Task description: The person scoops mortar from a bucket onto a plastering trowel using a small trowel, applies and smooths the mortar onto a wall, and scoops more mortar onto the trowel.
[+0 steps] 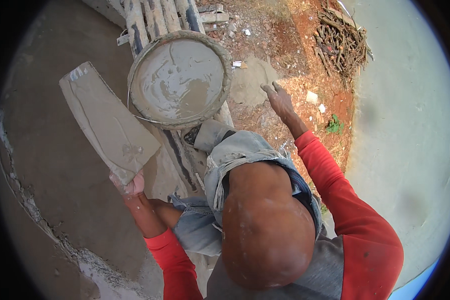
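My left hand (130,184) grips the narrow lower end of a plasterer's board (107,120), a long flat tapered piece smeared with grey mortar. The board slants up and away to the left, with a small lump of mortar near my fingers. Just right of it stands a round tub (227,79) of wet grey mortar, its rim caked and a thin wire handle hanging over the near side. My right hand (281,102) reaches out to the right of the tub, fingers stretched and holding nothing, apart from everything around it.
Weathered poles (155,20) run beneath the tub. Wet grey plaster covers the left wall (40,130); a smooth pale wall (405,130) rises at right. Lower down lie reddish ground (295,30), a brushwood pile (340,45) and scattered rubble. My bent knee in torn jeans (247,145) fills the near middle.
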`<state>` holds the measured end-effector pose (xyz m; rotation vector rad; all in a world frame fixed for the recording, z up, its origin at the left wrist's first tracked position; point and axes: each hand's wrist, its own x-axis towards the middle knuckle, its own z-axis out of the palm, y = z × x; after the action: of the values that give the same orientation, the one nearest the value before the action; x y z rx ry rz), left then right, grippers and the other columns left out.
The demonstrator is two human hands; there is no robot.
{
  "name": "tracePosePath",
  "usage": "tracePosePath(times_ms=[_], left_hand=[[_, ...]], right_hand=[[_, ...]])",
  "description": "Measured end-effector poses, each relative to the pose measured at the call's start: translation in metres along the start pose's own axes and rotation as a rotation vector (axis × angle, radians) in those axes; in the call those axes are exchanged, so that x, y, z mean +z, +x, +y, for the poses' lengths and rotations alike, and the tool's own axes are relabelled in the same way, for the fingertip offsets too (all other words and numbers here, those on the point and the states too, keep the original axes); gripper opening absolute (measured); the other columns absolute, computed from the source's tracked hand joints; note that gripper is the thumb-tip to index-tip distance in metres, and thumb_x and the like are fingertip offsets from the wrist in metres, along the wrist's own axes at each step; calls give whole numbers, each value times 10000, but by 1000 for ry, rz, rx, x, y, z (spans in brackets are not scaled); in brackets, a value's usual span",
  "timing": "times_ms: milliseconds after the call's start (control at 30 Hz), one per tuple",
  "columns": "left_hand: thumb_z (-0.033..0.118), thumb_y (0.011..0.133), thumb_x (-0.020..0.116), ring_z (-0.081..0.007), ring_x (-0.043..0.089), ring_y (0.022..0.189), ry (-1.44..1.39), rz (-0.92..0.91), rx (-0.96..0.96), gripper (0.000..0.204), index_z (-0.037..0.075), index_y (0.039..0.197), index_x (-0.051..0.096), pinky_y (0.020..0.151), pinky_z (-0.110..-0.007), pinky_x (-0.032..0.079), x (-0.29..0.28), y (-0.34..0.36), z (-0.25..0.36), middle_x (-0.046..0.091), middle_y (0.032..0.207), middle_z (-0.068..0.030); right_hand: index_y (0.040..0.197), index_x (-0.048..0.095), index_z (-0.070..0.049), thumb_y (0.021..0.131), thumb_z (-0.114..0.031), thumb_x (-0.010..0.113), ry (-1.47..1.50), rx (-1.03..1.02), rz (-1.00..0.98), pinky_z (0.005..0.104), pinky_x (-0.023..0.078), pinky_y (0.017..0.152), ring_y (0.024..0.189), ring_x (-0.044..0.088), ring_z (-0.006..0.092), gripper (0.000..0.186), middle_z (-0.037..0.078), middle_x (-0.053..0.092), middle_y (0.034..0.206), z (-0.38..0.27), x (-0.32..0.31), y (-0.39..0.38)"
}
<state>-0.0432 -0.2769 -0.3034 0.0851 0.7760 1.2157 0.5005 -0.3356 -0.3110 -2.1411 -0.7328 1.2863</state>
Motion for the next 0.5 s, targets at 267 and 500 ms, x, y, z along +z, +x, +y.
tracePosePath(times_ms=[267,500], left_hand=[[315,933,616,-315,541,1353,-26,-20,-34,623,105,1506,488,1141,-543,439,15,-20,-13,557,1481,-93],[292,935,634,-335,541,1352,2,-33,72,575,98,1462,511,1160,-556,434,22,-41,-11,563,1465,-108]], right_hand=[[1664,185,-221,941,-739,325,346,402,-364,643,150,1211,1564,97,433,900,111,90,1739,37,121,10],[1660,210,-191,941,-717,345,430,451,-360,627,93,1215,1571,45,395,901,107,62,1744,15,124,-14]])
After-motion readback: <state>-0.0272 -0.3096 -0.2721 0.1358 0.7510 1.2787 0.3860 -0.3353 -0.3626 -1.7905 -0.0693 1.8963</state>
